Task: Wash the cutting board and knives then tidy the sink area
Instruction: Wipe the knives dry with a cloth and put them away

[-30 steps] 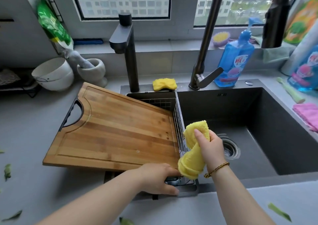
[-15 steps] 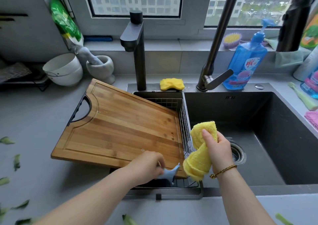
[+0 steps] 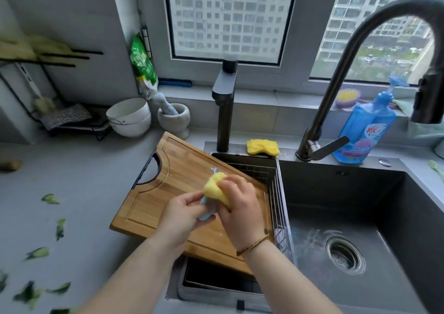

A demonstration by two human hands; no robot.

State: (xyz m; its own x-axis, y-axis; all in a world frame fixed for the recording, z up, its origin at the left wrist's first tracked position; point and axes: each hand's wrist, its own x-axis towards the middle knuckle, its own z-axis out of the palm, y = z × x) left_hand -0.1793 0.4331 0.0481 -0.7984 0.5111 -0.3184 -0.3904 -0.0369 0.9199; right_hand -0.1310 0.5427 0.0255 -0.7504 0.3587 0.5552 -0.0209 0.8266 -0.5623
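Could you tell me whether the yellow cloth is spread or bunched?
Bunched: the right hand grips the yellow cloth as a wad; the left hand holds a blue utensil.

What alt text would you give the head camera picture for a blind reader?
A right hand presses a yellow cloth against a pale blue utensil held by the left hand, above a wooden cutting board that partly covers the sink. Green leaf scraps lie on the grey counter.

Soft daylight from the window (image 3: 228, 18), faint shadows, wide-angle bending and motion blur at edges.
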